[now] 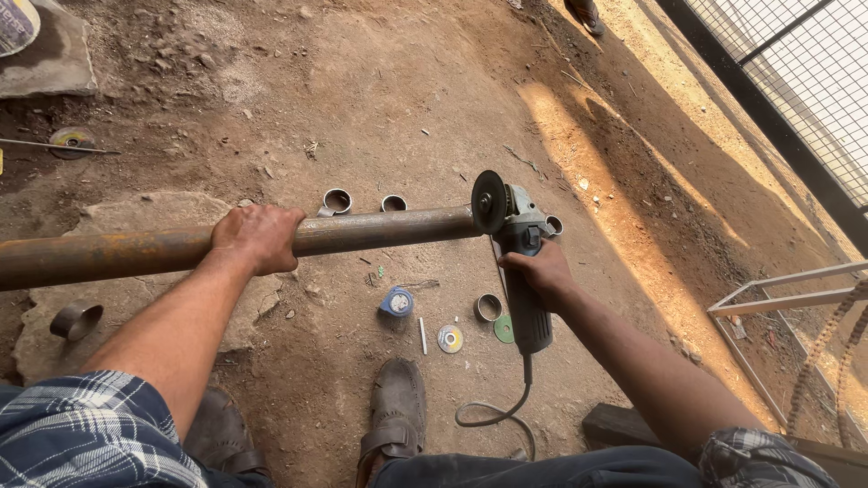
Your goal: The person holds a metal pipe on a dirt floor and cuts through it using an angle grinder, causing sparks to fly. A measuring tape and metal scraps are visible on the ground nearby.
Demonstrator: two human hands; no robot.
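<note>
My left hand (pixel 258 237) grips a long rusty steel pipe (pixel 136 253) that runs level from the left edge toward the middle. My right hand (pixel 538 269) holds a dark angle grinder (pixel 524 271) by its body. The grinder's disc (pixel 489 202) stands upright right at the pipe's right end. Its cord (pixel 493 411) loops on the dirt near my shoe (pixel 393 407).
Short cut pipe rings (pixel 337 201) lie on the dirt beyond and below the pipe, one (pixel 75 321) at the left. A blue tape measure (pixel 397 302), spare discs (pixel 450 339) and a white stick lie near my foot. A flat stone (pixel 136 217) sits under the pipe; a metal frame (pixel 787 298) and mesh fence stand right.
</note>
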